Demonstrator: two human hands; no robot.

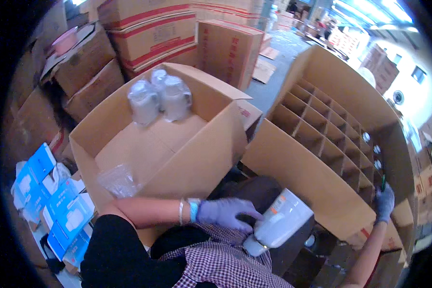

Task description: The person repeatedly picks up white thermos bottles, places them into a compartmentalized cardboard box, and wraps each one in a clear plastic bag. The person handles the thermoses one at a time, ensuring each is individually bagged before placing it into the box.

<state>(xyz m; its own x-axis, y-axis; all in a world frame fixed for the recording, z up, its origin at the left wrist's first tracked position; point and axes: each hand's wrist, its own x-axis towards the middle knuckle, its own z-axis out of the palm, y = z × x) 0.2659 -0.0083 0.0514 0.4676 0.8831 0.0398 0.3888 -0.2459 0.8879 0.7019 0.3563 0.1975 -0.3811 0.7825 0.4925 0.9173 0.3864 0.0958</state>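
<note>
My left hand (pixel 223 213), in a pale purple glove, reaches across my lap with thumb and fingers apart. Its fingertips meet the near side of a white bottle-shaped container (pixel 287 222) with an orange-marked label. That container lies tilted over my lap, its narrow capped end toward me. At the far right, my right hand (pixel 385 204), also gloved, is closed at the near right corner of a tall carton with cardboard dividers (pixel 297 149). A thin dark green thing (pixel 383 181) sticks up from its fingers; its kind is unclear.
An open carton (pixel 197 165) at left holds several plastic-wrapped white containers (pixel 145 103) and crumpled clear wrap (pixel 117 181). Blue-and-white flat boxes (pixel 65 206) pile at lower left. Stacked cartons (pixel 151 41) stand behind. White-topped items (pixel 377 150) sit in the divided carton's right-hand cells.
</note>
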